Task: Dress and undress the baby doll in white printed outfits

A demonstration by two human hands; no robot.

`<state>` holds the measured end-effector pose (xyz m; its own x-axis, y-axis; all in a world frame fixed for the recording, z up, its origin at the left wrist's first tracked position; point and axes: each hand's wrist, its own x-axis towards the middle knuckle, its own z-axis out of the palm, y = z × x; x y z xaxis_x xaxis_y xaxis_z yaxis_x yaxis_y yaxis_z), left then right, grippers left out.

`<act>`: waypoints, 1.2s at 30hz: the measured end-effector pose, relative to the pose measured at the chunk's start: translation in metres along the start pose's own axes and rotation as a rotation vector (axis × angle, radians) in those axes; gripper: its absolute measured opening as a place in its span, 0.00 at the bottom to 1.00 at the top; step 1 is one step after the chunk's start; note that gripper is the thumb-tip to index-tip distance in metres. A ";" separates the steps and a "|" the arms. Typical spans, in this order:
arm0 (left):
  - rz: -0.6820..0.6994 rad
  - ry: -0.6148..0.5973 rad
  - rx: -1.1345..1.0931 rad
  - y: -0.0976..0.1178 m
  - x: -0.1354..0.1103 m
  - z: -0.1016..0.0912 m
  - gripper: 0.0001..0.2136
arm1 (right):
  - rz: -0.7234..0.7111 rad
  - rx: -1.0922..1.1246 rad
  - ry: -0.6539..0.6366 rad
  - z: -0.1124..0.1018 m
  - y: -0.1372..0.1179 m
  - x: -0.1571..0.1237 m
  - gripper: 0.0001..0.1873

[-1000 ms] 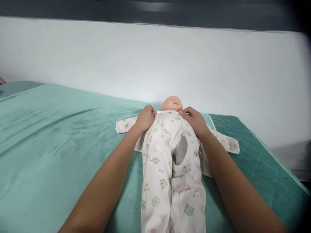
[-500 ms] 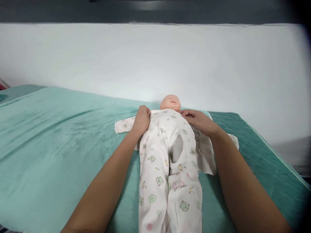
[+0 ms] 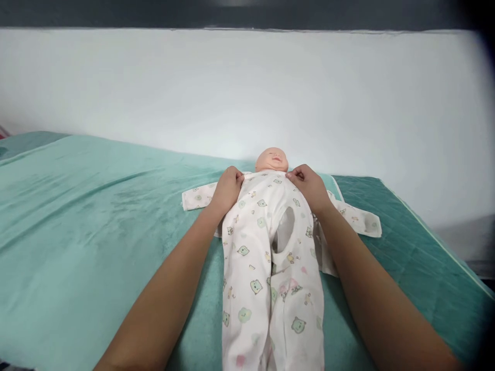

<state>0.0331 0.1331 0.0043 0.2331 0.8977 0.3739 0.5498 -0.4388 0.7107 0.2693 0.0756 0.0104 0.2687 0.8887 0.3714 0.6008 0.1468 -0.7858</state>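
A baby doll [image 3: 272, 158] lies on its back, only its head showing. White baby pants [image 3: 247, 278] with small green animal prints are spread over its body up to the neck, a gap between the legs. Under them is a matching baby shirt, its left sleeve [image 3: 198, 198] and right sleeve [image 3: 359, 220] stretched out sideways. My left hand [image 3: 227, 189] is closed on the pants' upper left corner. At the upper right corner, the fingers of my right hand [image 3: 309, 186] are pinched on the pants' edge.
The doll lies on a light green bed cover [image 3: 96, 232]. To the right is a darker green quilted mattress [image 3: 406, 257] with a pale edge. A white wall [image 3: 247, 93] stands right behind the doll's head, below a dark band [image 3: 247, 15].
My right hand has drawn inward and closed on the pants' upper right edge, uncovering more of the right sleeve. My left hand has barely moved. The camera view has shifted slightly.
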 end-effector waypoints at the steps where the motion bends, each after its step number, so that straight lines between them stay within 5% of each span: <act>1: -0.017 0.028 0.011 0.000 0.000 0.001 0.06 | 0.005 0.040 -0.019 0.001 0.000 -0.001 0.12; 5: -0.038 0.096 0.047 -0.001 0.001 0.006 0.06 | 0.052 0.162 -0.065 0.000 -0.003 -0.003 0.13; 11: 0.009 -0.029 -0.054 0.006 -0.005 -0.001 0.05 | 0.077 0.266 -0.069 -0.005 -0.012 -0.013 0.11; 20: 0.069 0.106 -0.165 0.033 -0.037 -0.024 0.04 | -0.166 0.095 -0.114 -0.023 -0.066 -0.041 0.06; 28: 0.218 -0.238 -0.080 0.052 -0.068 -0.043 0.13 | -0.244 -0.372 -0.318 -0.031 -0.090 -0.057 0.17; 36: 0.038 -0.227 -0.253 0.026 -0.059 -0.055 0.13 | -0.230 -0.248 -0.265 -0.027 -0.087 -0.055 0.12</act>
<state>-0.0102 0.0665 0.0336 0.4375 0.8541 0.2814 0.3273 -0.4426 0.8348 0.2224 0.0023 0.0710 -0.0766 0.9309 0.3573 0.7940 0.2737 -0.5428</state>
